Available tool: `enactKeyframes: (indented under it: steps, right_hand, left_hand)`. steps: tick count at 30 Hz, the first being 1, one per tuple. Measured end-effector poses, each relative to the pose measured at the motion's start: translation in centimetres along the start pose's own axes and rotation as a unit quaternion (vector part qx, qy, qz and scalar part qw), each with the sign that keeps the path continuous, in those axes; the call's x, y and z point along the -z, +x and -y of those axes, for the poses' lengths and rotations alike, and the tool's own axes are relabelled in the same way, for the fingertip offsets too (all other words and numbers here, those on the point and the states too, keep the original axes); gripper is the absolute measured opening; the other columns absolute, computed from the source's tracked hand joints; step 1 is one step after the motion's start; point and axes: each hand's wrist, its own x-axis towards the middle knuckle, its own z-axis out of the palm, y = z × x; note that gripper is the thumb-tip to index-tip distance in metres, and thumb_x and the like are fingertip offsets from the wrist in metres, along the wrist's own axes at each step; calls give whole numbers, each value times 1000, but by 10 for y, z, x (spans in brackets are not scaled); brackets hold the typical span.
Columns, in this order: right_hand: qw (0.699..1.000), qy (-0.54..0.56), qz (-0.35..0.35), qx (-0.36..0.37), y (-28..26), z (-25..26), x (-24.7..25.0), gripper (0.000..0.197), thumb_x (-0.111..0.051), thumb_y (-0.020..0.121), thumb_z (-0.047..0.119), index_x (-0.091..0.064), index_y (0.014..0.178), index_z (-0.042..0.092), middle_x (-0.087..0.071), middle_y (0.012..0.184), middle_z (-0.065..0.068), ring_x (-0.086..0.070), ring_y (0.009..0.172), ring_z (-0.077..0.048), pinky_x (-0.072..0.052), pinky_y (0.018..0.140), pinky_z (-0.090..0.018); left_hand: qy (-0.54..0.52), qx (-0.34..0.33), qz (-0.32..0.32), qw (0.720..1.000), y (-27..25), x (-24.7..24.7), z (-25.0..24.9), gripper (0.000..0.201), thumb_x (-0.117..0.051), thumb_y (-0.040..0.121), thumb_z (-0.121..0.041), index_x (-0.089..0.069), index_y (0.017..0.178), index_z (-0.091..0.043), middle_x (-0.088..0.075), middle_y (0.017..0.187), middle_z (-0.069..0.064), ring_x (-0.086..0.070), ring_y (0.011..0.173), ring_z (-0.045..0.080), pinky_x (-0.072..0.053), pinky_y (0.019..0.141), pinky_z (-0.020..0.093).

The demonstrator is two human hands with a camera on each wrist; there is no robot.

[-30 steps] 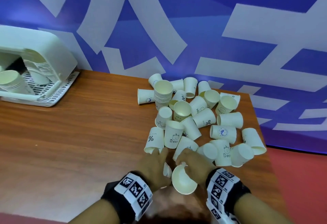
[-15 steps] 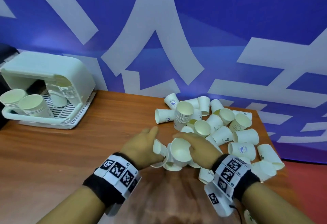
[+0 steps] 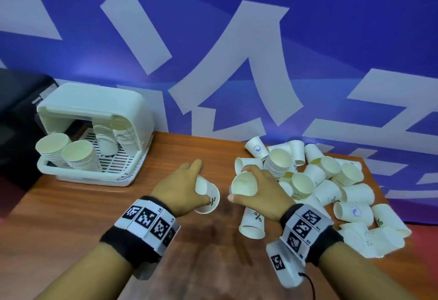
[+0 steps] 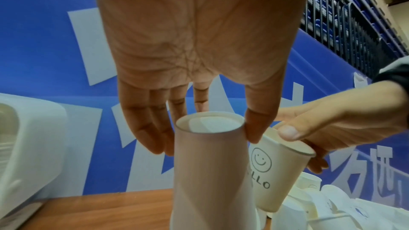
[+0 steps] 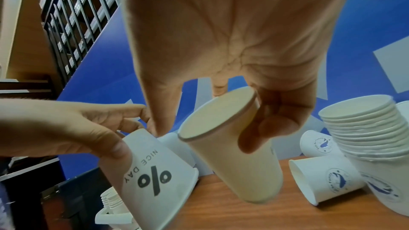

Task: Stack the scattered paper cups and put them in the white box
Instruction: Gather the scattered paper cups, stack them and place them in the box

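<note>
While one white paper cup printed with a percent sign (image 3: pixel 206 199) is gripped by the left hand (image 3: pixel 180 188) and a plain white paper cup (image 3: pixel 244 184) by the right hand (image 3: pixel 265 190), mid-frame, beside the scattered cups (image 3: pixel 331 188) and right of the white plastic box (image 3: pixel 94 133) at left, thin walls could be crushed if nested askew.

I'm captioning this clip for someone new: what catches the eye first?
A heap of white paper cups lies on the brown wooden table's right side. In front, the left hand and right hand each hold one cup. At far left, the white plastic box holds stacks.
</note>
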Motion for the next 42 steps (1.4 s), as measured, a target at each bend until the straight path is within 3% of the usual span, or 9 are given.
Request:
enactKeyframes:
  steps: [3, 8, 12, 16, 20, 26, 30, 35, 42]
  right_hand:
    - [999, -25, 13, 20, 8, 10, -6, 85, -83, 57, 52, -30, 123, 41, -29, 125, 4, -40, 105, -14, -36, 88, -27]
    - [998, -22, -4, 50, 21, 24, -19, 72, -79, 69, 31, -28, 119, 41, -30, 129, -2, -45, 96, -18, -40, 81, -28]
    - [998, -30, 6, 49, 27, 43, -29, 63, -70, 74, 41, -29, 121, 42, -38, 121, 6, -51, 98, -17, -49, 84, -38]
    - [998, -52, 17, 44, 36, 69, -39, 64, -66, 74, 44, -29, 127, 42, -39, 121, 9, -47, 105, -14, -46, 88, -36]
    - [997, -74, 13, 33, 49, 106, -60, 73, -66, 74, 45, -27, 135, 41, -35, 126, 8, -49, 105, -15, -43, 86, -31]
    - [996, -90, 6, -4, 73, 181, -107, 77, -64, 73, 56, -26, 138, 41, -34, 131, 11, -53, 113, -16, -43, 93, -33]
    - [995, -96, -4, 5, 83, 224, -134, 80, -64, 74, 49, -23, 142, 41, -31, 133, 9, -50, 117, -17, -45, 95, -36]
    - [994, -105, -2, 31, 91, 254, -162, 80, -65, 74, 38, -23, 141, 41, -29, 129, 6, -50, 113, -22, -48, 91, -37]
    - [992, -113, 10, 51, 108, 276, -180, 82, -66, 75, 43, -20, 143, 40, -30, 133, 6, -52, 112, -22, -49, 89, -37]
  left_hand:
    - [7, 21, -13, 1000, -5, 6, 12, 52, -71, 69, -39, -39, 108, -25, -50, 107, -1, -53, 93, 21, -48, 82, 38]
    - [28, 46, -29, 998, -13, 20, 32, 55, -70, 71, -41, -39, 114, -26, -50, 114, -2, -53, 98, 20, -47, 84, 34]
    - [24, 56, -38, 997, -17, 30, 52, 57, -70, 72, -41, -39, 117, -28, -50, 118, -4, -51, 99, 18, -46, 85, 33]
    - [26, 51, -42, 997, -19, 48, 82, 58, -69, 72, -42, -39, 119, -26, -51, 121, -3, -52, 106, 20, -46, 90, 37]
    - [26, 36, -51, 998, -19, 77, 126, 54, -71, 69, -41, -41, 110, -22, -56, 109, 0, -54, 99, 21, -47, 83, 37]
    - [16, 0, -57, 998, -24, 136, 202, 47, -74, 68, -38, -44, 101, -25, -52, 105, -1, -52, 95, 20, -44, 83, 34]
    - [12, -8, -82, 997, -24, 171, 244, 53, -76, 70, -34, -49, 115, -24, -43, 114, -2, -48, 100, 16, -39, 85, 25]
    - [13, 12, -90, 996, -23, 202, 280, 54, -73, 73, -30, -50, 122, -22, -42, 112, -2, -51, 103, 20, -43, 91, 31]
    - [20, 51, -91, 994, -26, 221, 314, 57, -72, 72, -24, -52, 125, -21, -45, 114, -1, -52, 106, 22, -45, 93, 35]
